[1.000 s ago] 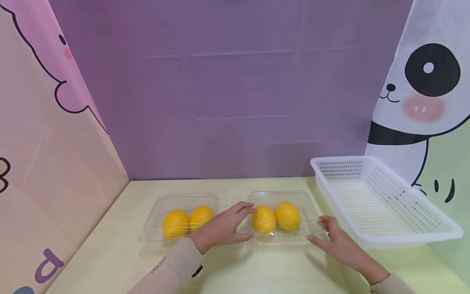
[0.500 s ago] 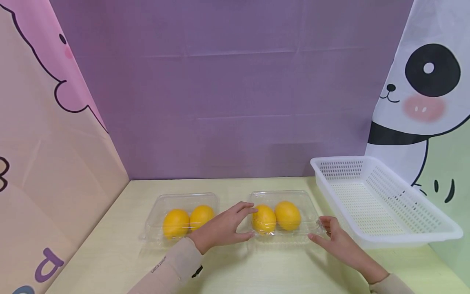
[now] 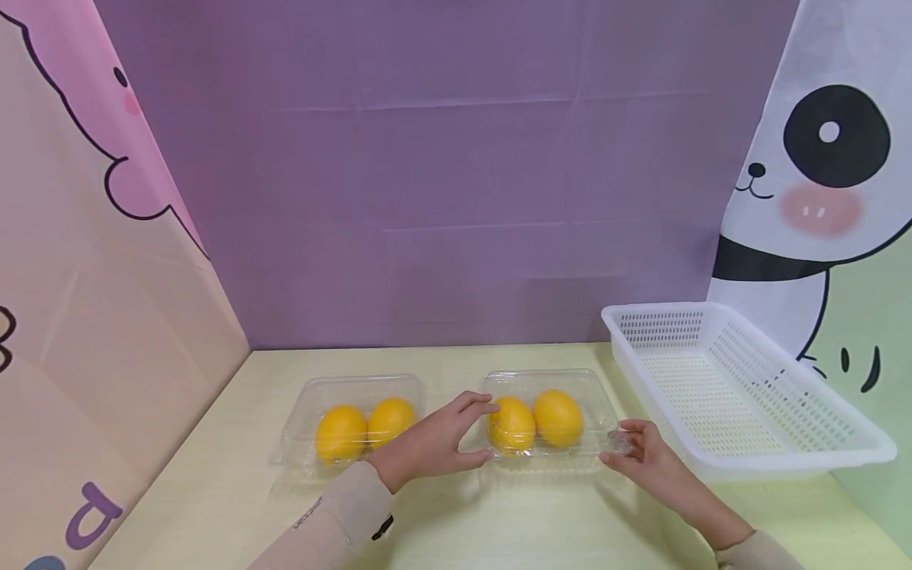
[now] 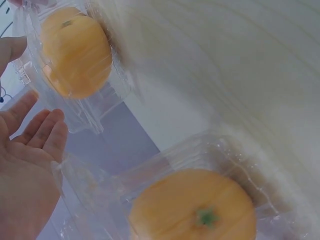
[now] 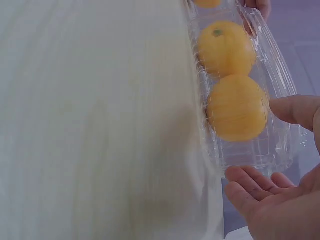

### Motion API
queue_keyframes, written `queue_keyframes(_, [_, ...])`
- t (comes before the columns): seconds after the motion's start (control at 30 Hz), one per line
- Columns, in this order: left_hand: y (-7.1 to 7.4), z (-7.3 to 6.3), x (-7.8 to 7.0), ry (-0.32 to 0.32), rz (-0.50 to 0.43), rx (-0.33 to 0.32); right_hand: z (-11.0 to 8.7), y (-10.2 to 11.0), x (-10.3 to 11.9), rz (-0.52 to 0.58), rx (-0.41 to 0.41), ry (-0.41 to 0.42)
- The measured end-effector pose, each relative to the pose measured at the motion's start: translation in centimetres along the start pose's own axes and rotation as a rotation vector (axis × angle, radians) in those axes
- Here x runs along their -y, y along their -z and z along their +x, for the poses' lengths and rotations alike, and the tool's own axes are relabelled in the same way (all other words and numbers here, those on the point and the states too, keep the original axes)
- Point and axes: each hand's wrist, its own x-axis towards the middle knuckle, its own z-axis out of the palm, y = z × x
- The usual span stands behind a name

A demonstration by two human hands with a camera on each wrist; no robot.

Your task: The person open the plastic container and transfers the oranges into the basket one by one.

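Two clear plastic clamshell boxes lie side by side on the table, each with two round orange-yellow fruits inside. The left hand is at the left end of the right box, fingers reaching over its edge and thumb apart. At the box's front right corner, the right hand grips the plastic between thumb and fingers. The fruits show through the lid in the right wrist view. Partly behind the left forearm sits the left box; its near fruit is large in the left wrist view.
A white perforated plastic basket stands right of the boxes, close to the right hand. The pale wooden table meets a purple cloth backdrop. Printed cartoon panels flank both sides.
The right thumb and fingers have closed in slightly on the corner of the right box. The left hand, the boxes and the basket have stayed in place.
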Motion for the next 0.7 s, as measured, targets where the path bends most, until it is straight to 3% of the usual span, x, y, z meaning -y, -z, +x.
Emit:
queue_keyframes(0.47, [-0.02, 0.03, 0.08, -0.048, -0.004, -0.007, -0.33, 0.27, -0.28, 0.068, 0.037, -0.047])
queue_keyframes(0.7, [0.03, 0.07, 0.06, -0.041, -0.006, -0.008, 0.01, 0.19, -0.63, 0.109, 0.01, -0.067])
